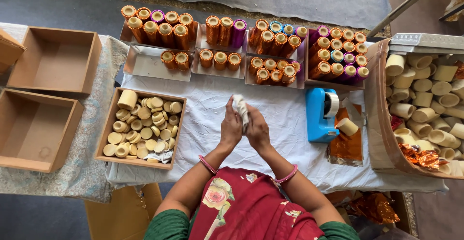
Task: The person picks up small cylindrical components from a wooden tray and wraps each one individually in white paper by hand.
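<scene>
Your own red flowered top filled the bottom of the head view, with green sleeves and a pink bangle on each wrist. Above it, your left hand (231, 126) and right hand (257, 128) met over the white cloth (203, 124) that covered the table. Both hands were closed together around a small crumpled white wad (240, 108), whose top stuck out above your fingertips; whether it was cloth or paper could not be told.

To your left sat a shallow brown tray (112, 124) heaped with cream discs and short cream cylinders. Farther left, on a patterned grey cloth, stood two brown boxes, one nearer you (9, 124) and one behind it (92, 61).

Along the far edge of the table ran a row of silver trays (145, 63) holding rolls wrapped in shiny orange foil (166, 34), with a few in purple and blue among them. Their round ends faced up, cream in the middle with patterned rims.

To your right a blue tape dispenser (319, 116) stood well apart from your hands, a roll of tape on top. Just beside it lay a sheet of orange foil (345, 148) with one bare cream cylinder (347, 126) on it. At the right edge a large carton (379, 124) was piled with cream tubes, with crumpled orange foil at its near corner.
</scene>
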